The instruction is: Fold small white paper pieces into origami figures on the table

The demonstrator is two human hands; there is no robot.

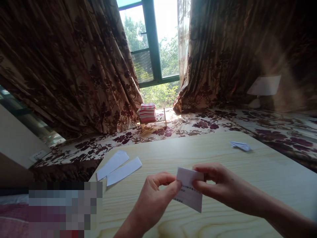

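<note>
A small folded piece of white paper (190,195) with lines of printed text is held up above the wooden table (138,218). My left hand (158,195) pinches its left edge between thumb and fingers. At the upper right of the same paper, my right hand (218,181) grips it with thumb and forefinger. Two flat white paper strips (124,171) lie side by side on the left part of the table. A small folded white paper (240,146) rests near the table's far right edge.
Behind the table, a ledge with flowered cloth (123,136) carries a small stand with a stack of pink and white cloths (147,113). A lamp (264,86) stands at the right. Patterned curtains (99,66) flank the window. A blurred patch covers the lower left.
</note>
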